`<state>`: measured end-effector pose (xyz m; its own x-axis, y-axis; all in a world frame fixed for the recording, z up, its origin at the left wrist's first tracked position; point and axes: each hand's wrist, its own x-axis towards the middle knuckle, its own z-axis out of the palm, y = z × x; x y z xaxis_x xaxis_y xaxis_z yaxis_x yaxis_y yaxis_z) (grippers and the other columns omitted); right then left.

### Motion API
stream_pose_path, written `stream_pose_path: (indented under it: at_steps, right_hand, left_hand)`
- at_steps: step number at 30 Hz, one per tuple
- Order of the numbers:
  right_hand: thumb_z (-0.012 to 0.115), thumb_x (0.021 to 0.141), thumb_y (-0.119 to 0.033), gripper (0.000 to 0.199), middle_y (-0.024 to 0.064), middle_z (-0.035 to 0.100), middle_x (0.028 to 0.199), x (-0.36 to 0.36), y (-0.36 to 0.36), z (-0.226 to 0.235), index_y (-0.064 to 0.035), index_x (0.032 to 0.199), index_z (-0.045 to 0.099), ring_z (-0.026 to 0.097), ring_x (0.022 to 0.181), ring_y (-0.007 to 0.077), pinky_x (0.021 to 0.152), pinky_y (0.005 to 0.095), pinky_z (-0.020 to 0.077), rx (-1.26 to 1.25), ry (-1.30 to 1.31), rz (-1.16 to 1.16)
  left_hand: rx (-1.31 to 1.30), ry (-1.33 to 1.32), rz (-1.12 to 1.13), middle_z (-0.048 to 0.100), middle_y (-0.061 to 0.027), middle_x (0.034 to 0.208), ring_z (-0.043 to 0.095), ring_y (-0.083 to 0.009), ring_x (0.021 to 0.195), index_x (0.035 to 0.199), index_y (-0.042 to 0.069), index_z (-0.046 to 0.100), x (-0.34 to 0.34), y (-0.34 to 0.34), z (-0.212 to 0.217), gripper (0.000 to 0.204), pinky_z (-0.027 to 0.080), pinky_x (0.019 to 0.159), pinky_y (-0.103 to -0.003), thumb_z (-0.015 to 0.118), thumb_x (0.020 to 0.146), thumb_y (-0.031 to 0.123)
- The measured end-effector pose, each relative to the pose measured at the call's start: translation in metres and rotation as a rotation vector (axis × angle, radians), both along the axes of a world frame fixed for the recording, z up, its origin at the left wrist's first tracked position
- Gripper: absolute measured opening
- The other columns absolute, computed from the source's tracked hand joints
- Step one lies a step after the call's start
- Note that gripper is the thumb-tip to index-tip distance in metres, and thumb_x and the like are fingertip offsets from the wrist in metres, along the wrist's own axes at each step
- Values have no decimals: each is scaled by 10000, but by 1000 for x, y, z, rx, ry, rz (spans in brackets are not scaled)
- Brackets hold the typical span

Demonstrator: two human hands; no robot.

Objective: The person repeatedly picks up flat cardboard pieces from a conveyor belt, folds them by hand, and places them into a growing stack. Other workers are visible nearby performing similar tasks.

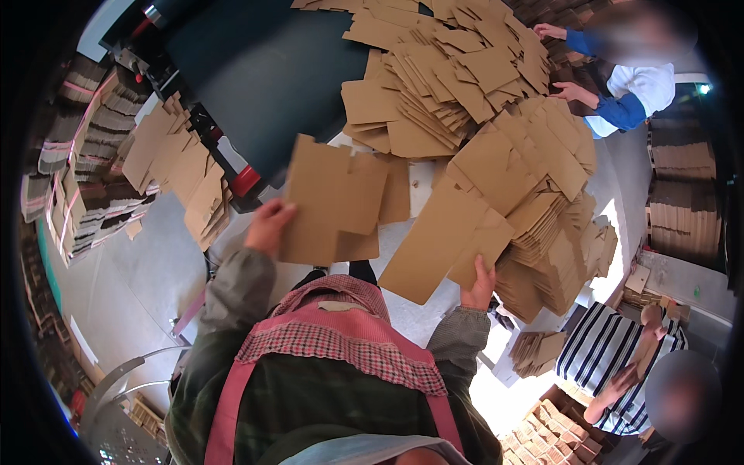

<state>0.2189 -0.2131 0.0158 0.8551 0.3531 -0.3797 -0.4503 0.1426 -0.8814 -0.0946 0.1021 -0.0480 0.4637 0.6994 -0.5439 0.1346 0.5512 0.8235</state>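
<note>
My left hand [269,225] is closed on the left edge of a flat brown cardboard piece [314,194] with notched cuts. More flat cardboard shows behind that piece, close against it. My right hand [479,285] grips the lower right side of another cardboard sheet [434,244], thumb on its face. Both pieces are held in front of my pink apron [325,333], apart from each other. Just beyond my right hand lies a large heap of die-cut cardboard pieces [457,85]. The fingers behind each sheet are hidden.
A dark conveyor belt [256,85] runs at the far left. Cardboard pieces [182,167] lean beside it, near strapped bundles [85,147]. A person in blue sleeves [620,108] reaches to the heap; another in stripes [604,349] handles cardboard at lower right, near stacked bundles [554,434].
</note>
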Motion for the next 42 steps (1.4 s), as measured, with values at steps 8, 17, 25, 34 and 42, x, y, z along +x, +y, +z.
stream_pose_path:
  at_steps: [8,17,25,34,42]
  right_hand:
    - [645,902,-65,387,90,609,1209,-6,26,-23,32,1257,526,594,1078,184,938,318,462,-110,-2,172]
    - [684,885,-101,383,88,630,1168,-18,91,-38,33,1220,557,590,1072,162,923,311,465,-72,73,353]
    - [657,896,-113,367,80,649,1137,-76,153,-29,27,1222,562,621,1002,183,883,315,492,44,-15,520]
    - [729,817,-319,753,208,450,1362,-92,157,-53,21,1388,374,429,1240,369,1049,438,370,-776,-736,471]
    - [811,683,-378,1048,226,402,1386,-56,188,-67,-146,1504,202,411,1242,436,998,492,424,-1207,-638,625]
  left_hand:
    - [192,-267,416,675,-26,983,637,-111,890,1029,55,614,-122,40,84,128,518,798,-256,540,992,154]
    - [124,-194,325,669,11,914,601,-60,806,955,67,626,-71,28,53,124,485,739,-223,572,977,177]
    - [-82,-199,-21,658,-5,1014,603,-98,921,1059,58,587,-44,-7,28,141,477,851,-272,569,975,169]
    - [48,-192,251,601,-98,1230,579,-203,1129,1293,30,478,-63,-19,18,364,440,992,-346,573,946,82]
    - [502,128,200,589,-108,1200,555,-179,1074,1246,-21,500,-83,-1,-37,337,439,942,-315,580,948,116]
